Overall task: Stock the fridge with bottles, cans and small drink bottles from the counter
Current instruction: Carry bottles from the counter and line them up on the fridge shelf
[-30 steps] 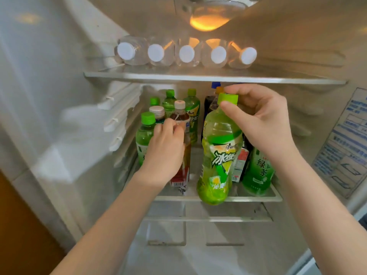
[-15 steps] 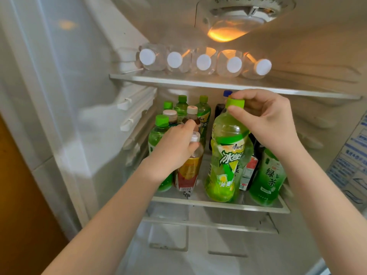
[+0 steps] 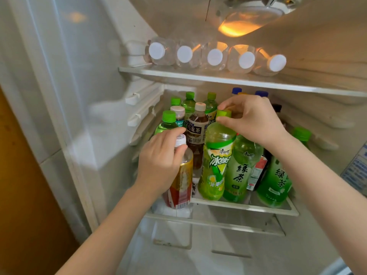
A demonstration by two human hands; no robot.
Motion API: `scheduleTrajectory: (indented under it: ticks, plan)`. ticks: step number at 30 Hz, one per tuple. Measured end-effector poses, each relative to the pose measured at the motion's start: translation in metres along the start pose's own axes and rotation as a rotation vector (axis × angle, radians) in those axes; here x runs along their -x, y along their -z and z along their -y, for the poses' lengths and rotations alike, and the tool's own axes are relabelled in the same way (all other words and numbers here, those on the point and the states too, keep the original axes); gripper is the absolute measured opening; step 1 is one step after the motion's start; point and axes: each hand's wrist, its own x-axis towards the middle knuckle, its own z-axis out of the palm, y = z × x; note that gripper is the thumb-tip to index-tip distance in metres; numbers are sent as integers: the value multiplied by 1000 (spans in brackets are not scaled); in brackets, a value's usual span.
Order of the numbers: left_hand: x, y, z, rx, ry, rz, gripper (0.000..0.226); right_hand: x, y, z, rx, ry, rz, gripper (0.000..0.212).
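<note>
1. The fridge [image 3: 95,96] stood open, with its lamp [image 3: 236,26] glowing orange at the top.
2. The upper shelf [image 3: 218,79] carried a row of clear bottles [image 3: 215,56] lying on their sides, white caps towards the near side.
3. The middle shelf [image 3: 258,208] was crowded with upright drink bottles, most of them green-capped at the far left.
4. The right hand [image 3: 256,120] reached in from the right, its thumb and fingertips pinching the top of the iced green tea bottle [image 3: 215,165].
5. The left hand [image 3: 158,161] had its fingers curled round the neck of the red-and-gold bottle [image 3: 181,187].
6. The iced green tea bottle leaned slightly, its base at the near edge of the middle shelf, just left of a green tea bottle [image 3: 240,169].
7. The red-and-gold bottle was at the near left corner of that shelf; whether its base rested on the shelf could not be told.
8. A brown oolong tea bottle [image 3: 197,132] stood just behind, between the two held bottles.
9. The green cap [image 3: 223,113] showed between the right thumb and fingers.
10. The white cap [image 3: 181,140] peeked out above the left thumb.
</note>
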Motion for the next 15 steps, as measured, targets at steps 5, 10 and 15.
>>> scheduleTrajectory:
  ticks: [5,10,15]
  plan:
    - [0,-3,5,-2,-42,-38,36,-16,-5,3,243,70,134,27]
    - [-2,-12,5,-15,-79,-114,32,-34,-7,-8,392,44,215,30]
    - [-4,-21,1,31,-104,-114,28,-49,-5,-12,432,19,347,32]
